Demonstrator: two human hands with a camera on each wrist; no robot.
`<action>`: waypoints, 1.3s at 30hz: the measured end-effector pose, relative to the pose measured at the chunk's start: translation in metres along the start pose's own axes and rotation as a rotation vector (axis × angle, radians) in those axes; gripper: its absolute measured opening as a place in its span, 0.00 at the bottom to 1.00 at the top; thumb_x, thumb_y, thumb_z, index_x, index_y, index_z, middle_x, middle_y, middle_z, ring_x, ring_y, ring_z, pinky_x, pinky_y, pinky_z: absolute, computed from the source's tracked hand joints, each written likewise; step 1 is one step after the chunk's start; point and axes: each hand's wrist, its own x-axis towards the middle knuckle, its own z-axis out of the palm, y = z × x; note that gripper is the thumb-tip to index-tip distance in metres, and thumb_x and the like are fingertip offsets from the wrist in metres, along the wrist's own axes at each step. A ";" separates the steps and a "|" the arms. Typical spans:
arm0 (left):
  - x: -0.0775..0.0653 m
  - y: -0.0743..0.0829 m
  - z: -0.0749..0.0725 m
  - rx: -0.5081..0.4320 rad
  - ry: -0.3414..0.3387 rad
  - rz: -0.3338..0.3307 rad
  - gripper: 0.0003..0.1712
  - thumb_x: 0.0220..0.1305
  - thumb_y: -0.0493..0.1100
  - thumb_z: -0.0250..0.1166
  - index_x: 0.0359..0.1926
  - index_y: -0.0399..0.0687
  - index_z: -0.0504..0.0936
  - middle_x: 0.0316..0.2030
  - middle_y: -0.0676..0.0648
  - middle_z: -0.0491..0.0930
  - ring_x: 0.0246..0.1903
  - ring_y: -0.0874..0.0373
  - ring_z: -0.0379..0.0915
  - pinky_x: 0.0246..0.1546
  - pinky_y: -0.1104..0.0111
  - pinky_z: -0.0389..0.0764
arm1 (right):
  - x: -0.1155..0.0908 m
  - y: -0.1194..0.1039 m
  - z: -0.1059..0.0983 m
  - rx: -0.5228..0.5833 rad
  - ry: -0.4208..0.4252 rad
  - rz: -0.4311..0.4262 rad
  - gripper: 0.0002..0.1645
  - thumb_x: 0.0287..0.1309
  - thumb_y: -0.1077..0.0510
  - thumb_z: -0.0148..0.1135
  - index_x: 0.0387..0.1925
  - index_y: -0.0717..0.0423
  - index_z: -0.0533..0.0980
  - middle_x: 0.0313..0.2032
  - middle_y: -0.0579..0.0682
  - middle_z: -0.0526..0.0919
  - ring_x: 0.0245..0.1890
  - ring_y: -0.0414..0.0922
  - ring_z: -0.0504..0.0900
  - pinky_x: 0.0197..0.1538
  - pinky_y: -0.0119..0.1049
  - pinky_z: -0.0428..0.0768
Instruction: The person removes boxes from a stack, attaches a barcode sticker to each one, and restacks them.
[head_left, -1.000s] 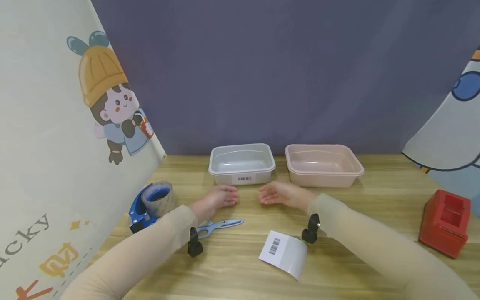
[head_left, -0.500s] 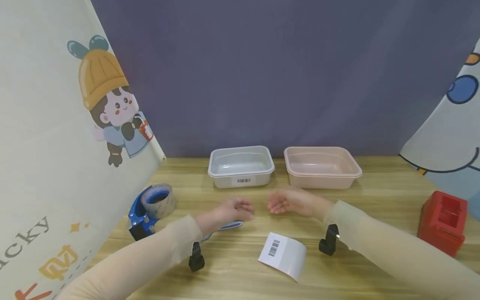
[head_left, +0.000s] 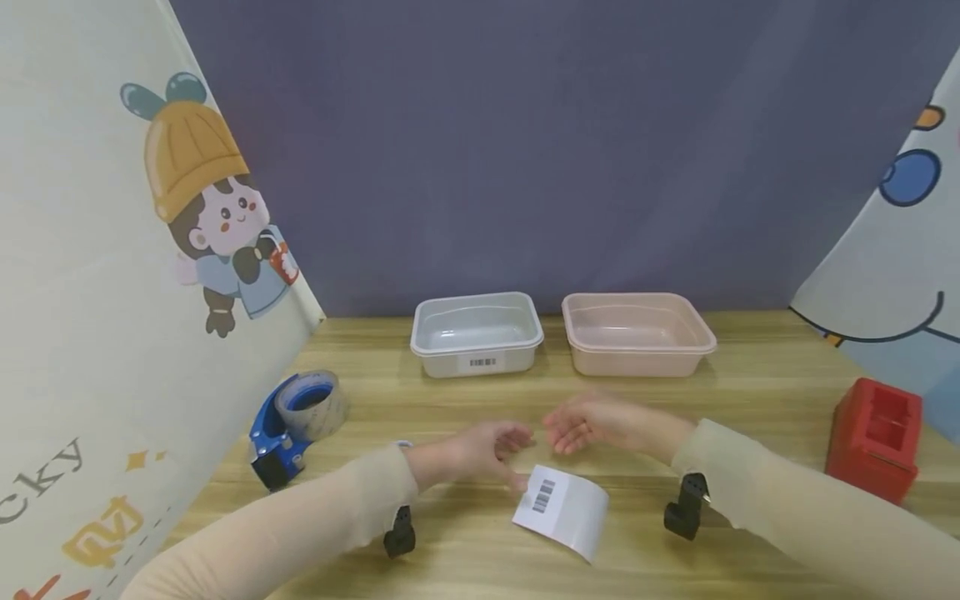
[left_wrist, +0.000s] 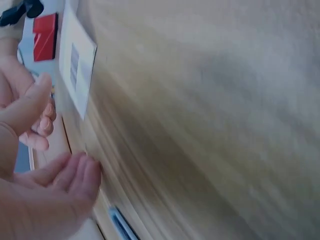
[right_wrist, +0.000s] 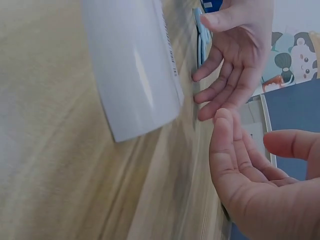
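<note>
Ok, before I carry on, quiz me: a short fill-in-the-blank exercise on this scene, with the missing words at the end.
1. In the head view, the pink tub stands to the ____ of the pale grey tub.
2. The curling sheet on the table bears a printed ____.
3. The tape dispenser carrying the roll of tape has a ____ frame.
4. The left hand and the right hand both hold ____.

Missing words: right; barcode; blue; nothing.
</note>
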 end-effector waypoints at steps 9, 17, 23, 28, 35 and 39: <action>-0.005 0.011 0.016 0.315 0.025 0.029 0.43 0.38 0.44 0.82 0.59 0.46 0.75 0.58 0.48 0.74 0.58 0.53 0.69 0.63 0.63 0.72 | -0.014 0.005 0.005 0.006 -0.054 -0.013 0.24 0.63 0.64 0.48 0.53 0.81 0.68 0.35 0.56 0.84 0.34 0.44 0.84 0.44 0.35 0.86; -0.009 0.015 0.022 0.443 0.046 0.059 0.41 0.35 0.44 0.82 0.56 0.51 0.78 0.54 0.50 0.72 0.55 0.56 0.65 0.60 0.66 0.72 | -0.018 0.015 0.007 0.014 -0.059 0.010 0.22 0.63 0.63 0.50 0.52 0.79 0.70 0.35 0.56 0.84 0.33 0.43 0.83 0.43 0.34 0.86; -0.010 0.015 0.024 0.466 0.038 0.065 0.37 0.36 0.43 0.81 0.53 0.54 0.80 0.53 0.52 0.72 0.55 0.58 0.65 0.59 0.67 0.72 | -0.022 0.019 0.009 0.022 -0.063 0.008 0.22 0.64 0.62 0.49 0.51 0.79 0.71 0.35 0.55 0.84 0.34 0.43 0.83 0.43 0.34 0.85; -0.010 0.016 0.024 0.484 0.044 0.067 0.35 0.37 0.43 0.81 0.52 0.54 0.80 0.53 0.51 0.72 0.55 0.57 0.66 0.59 0.67 0.73 | -0.025 0.020 0.011 0.017 -0.070 0.006 0.22 0.64 0.62 0.49 0.51 0.79 0.71 0.35 0.55 0.84 0.34 0.43 0.83 0.44 0.34 0.85; -0.008 0.015 0.024 0.472 0.068 0.108 0.33 0.34 0.42 0.82 0.46 0.50 0.79 0.47 0.54 0.75 0.50 0.60 0.68 0.58 0.71 0.72 | -0.027 0.023 0.010 0.018 -0.059 -0.002 0.22 0.63 0.62 0.49 0.50 0.79 0.71 0.33 0.54 0.84 0.33 0.43 0.83 0.42 0.33 0.85; -0.006 0.014 0.025 0.328 0.052 0.116 0.29 0.37 0.34 0.80 0.42 0.46 0.77 0.37 0.53 0.77 0.39 0.63 0.72 0.45 0.76 0.76 | -0.028 0.026 0.008 0.014 -0.054 -0.010 0.22 0.63 0.62 0.49 0.50 0.79 0.71 0.34 0.54 0.84 0.33 0.43 0.83 0.42 0.34 0.85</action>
